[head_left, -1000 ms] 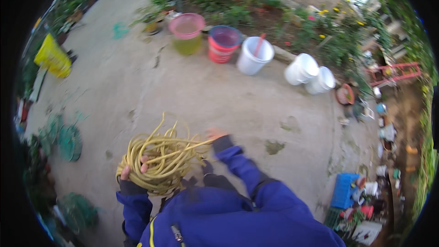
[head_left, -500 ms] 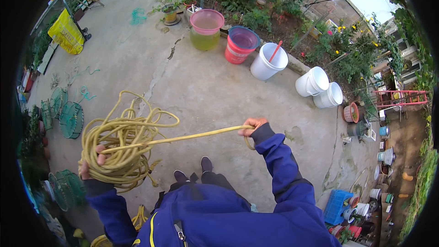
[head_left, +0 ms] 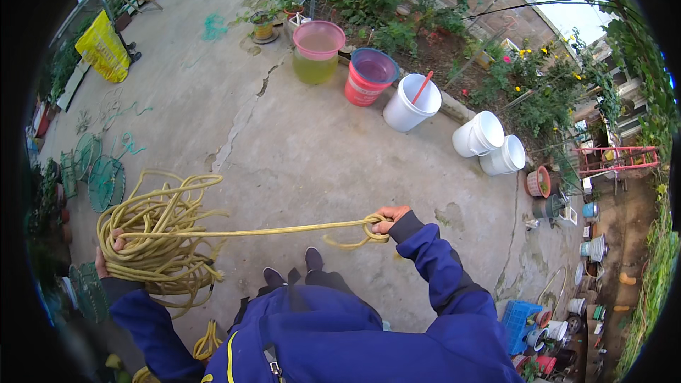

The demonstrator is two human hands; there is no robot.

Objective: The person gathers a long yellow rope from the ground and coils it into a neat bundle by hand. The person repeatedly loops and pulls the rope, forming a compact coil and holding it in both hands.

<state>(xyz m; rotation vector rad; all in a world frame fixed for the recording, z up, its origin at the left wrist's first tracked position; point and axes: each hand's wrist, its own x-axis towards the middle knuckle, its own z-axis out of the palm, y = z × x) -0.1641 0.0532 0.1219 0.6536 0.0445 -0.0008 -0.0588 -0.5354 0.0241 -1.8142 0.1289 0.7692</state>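
Observation:
A big loose bundle of yellow rope (head_left: 167, 230) hangs from my left hand (head_left: 112, 250), whose fingers curl round its coils at the left. From the bundle one stretch of rope runs nearly straight across in front of me to my right hand (head_left: 386, 221). That hand is closed on the rope, with a small loop round or beside the fingers and a short piece trailing left below. Coils cover much of the left palm. More yellow rope (head_left: 207, 344) lies low at my left side, partly hidden by my sleeve.
Several buckets line the garden bed, among them a white bucket (head_left: 411, 103) and a red bucket (head_left: 369, 78). Green net traps (head_left: 106, 183) lie on the concrete at left, near a yellow sack (head_left: 103, 48). A blue crate (head_left: 520, 323) stands at lower right.
My left hand and the rope bundle have moved left and slightly down. My right hand has lowered a little, and a loop with a trailing piece now shows beside it.

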